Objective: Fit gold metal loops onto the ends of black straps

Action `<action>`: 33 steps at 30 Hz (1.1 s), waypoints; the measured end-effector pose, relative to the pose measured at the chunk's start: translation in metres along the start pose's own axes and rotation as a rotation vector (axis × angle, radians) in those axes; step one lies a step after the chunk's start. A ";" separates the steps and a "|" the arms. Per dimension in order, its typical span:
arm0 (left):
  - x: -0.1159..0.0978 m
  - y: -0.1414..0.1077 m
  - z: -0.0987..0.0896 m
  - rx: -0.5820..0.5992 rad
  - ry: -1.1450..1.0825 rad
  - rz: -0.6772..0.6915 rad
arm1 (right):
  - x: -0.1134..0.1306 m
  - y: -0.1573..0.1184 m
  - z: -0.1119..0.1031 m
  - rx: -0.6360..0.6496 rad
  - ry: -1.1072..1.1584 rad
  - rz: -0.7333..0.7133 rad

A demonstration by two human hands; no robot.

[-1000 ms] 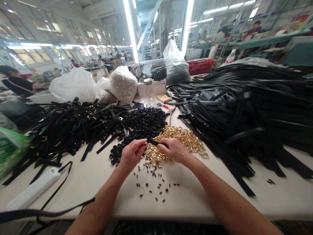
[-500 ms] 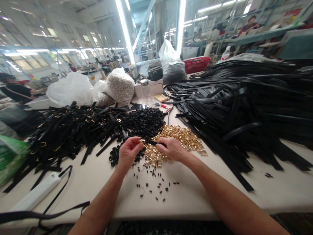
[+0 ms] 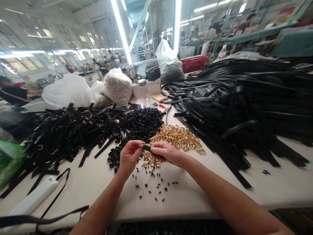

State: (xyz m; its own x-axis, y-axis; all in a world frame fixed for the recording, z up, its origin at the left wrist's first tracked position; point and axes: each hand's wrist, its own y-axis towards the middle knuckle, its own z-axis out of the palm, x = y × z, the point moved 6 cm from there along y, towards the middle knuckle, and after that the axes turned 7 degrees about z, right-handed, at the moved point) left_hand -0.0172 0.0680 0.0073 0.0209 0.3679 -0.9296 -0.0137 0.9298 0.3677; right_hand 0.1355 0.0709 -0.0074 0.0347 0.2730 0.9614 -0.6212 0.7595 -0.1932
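Note:
Between my two hands is a short length of black strap (image 3: 147, 148). My left hand (image 3: 130, 154) pinches a gold buckle (image 3: 141, 145) at the strap's left end; fingers hide most of it. With thumb and fingers closed, my right hand (image 3: 167, 152) grips the strap just to the right. Right behind my hands lie a heap of gold buckles (image 3: 181, 137) and a heap of small black loops (image 3: 144, 122). Little black bits (image 3: 156, 186) are scattered on the table (image 3: 186, 199) in front of my hands.
A large pile of black straps (image 3: 220, 107) covers the right side. Straps with buckles (image 3: 70, 130) are heaped at left, near a white power strip (image 3: 36, 194). Behind stand filled plastic bags (image 3: 118, 86), a glass jar (image 3: 144, 88) and a red basket (image 3: 194, 63). Other people sit farther off.
My right hand has moved closer to my left, its grip now nearer the buckle end of the strap. My left hand keeps its pinch. The whole view has shifted slightly.

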 end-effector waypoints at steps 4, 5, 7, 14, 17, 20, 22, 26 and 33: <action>-0.004 -0.004 0.002 -0.007 -0.008 0.058 | -0.005 0.003 0.001 0.013 0.146 0.013; -0.005 -0.005 0.003 0.005 -0.003 0.077 | -0.006 0.003 0.001 0.017 0.158 0.011; -0.008 -0.006 0.006 0.043 -0.007 0.098 | -0.004 0.003 0.001 0.008 0.151 -0.008; 0.014 -0.007 0.014 0.144 -0.118 -0.219 | 0.021 -0.009 -0.004 -0.263 -0.428 -0.227; 0.024 -0.008 0.015 0.185 -0.128 -0.320 | 0.030 -0.015 -0.002 -0.369 -0.756 -0.349; 0.027 -0.008 0.014 0.167 -0.147 -0.334 | 0.030 -0.016 0.000 -0.414 -0.953 -0.367; 0.027 -0.008 0.014 0.172 -0.168 -0.342 | 0.029 -0.015 0.000 -0.427 -1.006 -0.363; 0.024 -0.008 0.016 0.179 -0.206 -0.333 | 0.025 -0.013 0.002 -0.370 -0.980 -0.367; 0.021 -0.011 0.021 0.204 -0.278 -0.392 | 0.022 -0.010 0.003 -0.224 -0.872 -0.348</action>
State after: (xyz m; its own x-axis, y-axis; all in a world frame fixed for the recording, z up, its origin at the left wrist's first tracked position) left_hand 0.0048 0.0655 -0.0161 0.2503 -0.0466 -0.9671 0.2429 0.9699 0.0161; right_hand 0.1397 0.0675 0.0167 -0.4616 -0.4547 0.7617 -0.5189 0.8348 0.1839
